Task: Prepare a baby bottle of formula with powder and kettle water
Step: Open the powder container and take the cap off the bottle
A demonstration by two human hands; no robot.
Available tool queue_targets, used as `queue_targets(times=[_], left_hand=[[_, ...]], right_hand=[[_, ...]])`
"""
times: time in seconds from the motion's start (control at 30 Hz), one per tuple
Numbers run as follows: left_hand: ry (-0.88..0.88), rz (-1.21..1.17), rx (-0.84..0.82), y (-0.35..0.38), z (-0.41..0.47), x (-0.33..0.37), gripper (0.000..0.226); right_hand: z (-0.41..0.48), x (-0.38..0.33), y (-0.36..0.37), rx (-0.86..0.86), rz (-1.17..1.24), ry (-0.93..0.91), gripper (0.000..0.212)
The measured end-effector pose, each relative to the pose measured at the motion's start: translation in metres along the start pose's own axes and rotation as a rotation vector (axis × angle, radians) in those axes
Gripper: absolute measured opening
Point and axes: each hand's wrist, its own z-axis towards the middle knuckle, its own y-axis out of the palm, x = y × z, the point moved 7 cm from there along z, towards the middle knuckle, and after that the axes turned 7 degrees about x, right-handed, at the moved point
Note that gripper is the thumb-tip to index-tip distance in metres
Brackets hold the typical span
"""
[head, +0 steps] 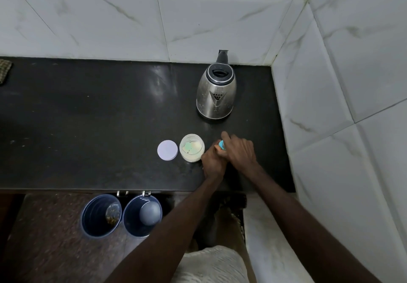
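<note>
Both hands meet over a baby bottle on the black counter (88, 117). Only a bit of the bottle's blue collar (222, 145) shows between them. My left hand (213, 161) wraps the bottle's body from the left, and my right hand (240, 150) is closed over its top. An open jar of pale powder (192, 151) with a light green scoop inside stands just left of my hands. Its round lilac lid (167, 150) lies flat further left. A steel electric kettle (216, 93) stands behind, near the wall corner.
Tiled walls close the counter at the back and right. Below the counter's front edge, two dark blue bins (101, 215) (142, 215) stand on the floor. A woven cloth (4, 71) lies at the far left of the counter.
</note>
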Motion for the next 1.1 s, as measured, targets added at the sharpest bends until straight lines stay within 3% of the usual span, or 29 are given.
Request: queue_targets(times=[0.23,0.5,0.6,0.7,0.87,1.0,1.1], left_hand=[[0.015,-0.207,0.077,-0.002,-0.002,-0.004,0.030],[-0.023,-0.437,0.077,0.003,-0.005,-0.010,0.029],[-0.028,-0.439,0.070,0.004,-0.004,-0.011,0.034],[-0.029,-0.442,0.041,0.009,-0.001,-0.016,0.037],[-0.013,-0.400,0.024,0.012,0.001,-0.016,0.043],[-0.043,-0.454,0.004,0.010,-0.001,-0.017,0.042],[-0.060,-0.405,-0.004,0.012,-0.001,-0.018,0.045]], right_hand=[[0.014,0.002,0.004,-0.061,-0.087,-0.371,0.053],[0.018,-0.004,-0.013,-0.188,-0.097,-0.825,0.033],[0.015,-0.001,-0.021,-0.241,-0.084,-0.854,0.035],[0.016,0.002,-0.027,-0.281,0.006,-0.804,0.059],[0.023,0.014,-0.031,-0.268,0.022,-0.402,0.066],[0.021,0.004,-0.026,-0.303,0.049,-0.490,0.046],[0.021,0.003,-0.018,-0.335,0.120,-0.650,0.050]])
